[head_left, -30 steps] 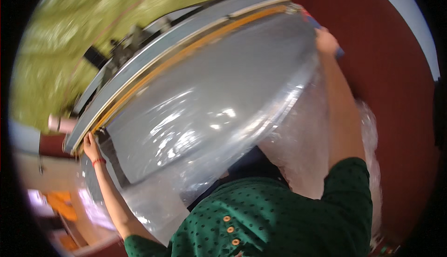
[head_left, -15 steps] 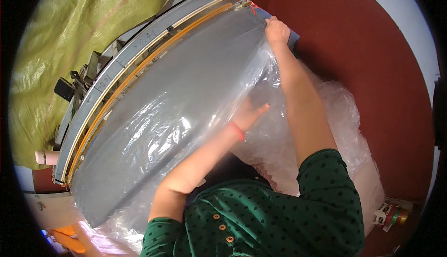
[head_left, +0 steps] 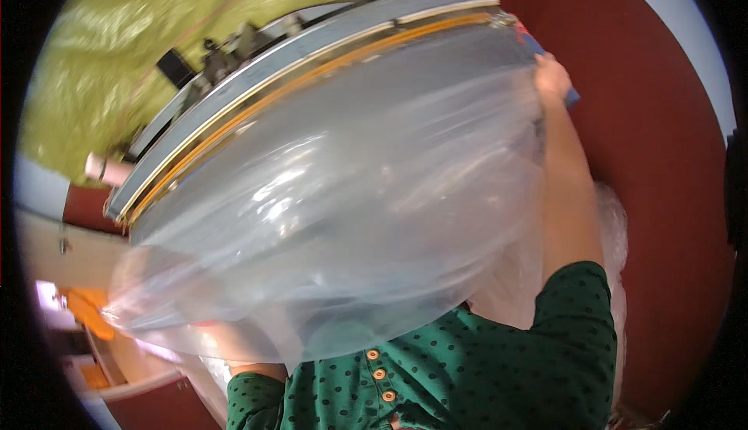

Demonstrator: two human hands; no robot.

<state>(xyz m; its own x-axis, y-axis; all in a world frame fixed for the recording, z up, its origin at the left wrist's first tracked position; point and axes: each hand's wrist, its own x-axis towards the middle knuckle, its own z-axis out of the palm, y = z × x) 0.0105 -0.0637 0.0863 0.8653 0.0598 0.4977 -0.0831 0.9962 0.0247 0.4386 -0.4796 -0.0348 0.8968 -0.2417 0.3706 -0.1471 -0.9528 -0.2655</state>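
A large clear plastic sheet (head_left: 374, 220) stretches over a broad grey surface (head_left: 436, 72) in front of me, bulging down toward my green dotted shirt. At the far right corner, my right hand (head_left: 552, 78) is closed on the sheet's edge, close to a blue piece (head_left: 574, 96) with red beside it. My left hand (head_left: 144, 274) is far out at the left, blurred and seen through the film. Its fingers cannot be made out. Sheet film gathers to a point just beside it.
Along the far side runs a curved-looking grey metal rail (head_left: 312, 44) with an orange strip (head_left: 327, 72). Behind it lies a yellow-green woven sheet (head_left: 117, 64). A pink roll (head_left: 107, 170) sticks out at the left end. More crumpled film (head_left: 612, 227) lies right of me on the dark red floor (head_left: 662, 157).
My left hand has swept from the middle, where its fingers were spread, to the far left under the film. The sheet now spreads wide across the surface. The right hand keeps its corner hold.
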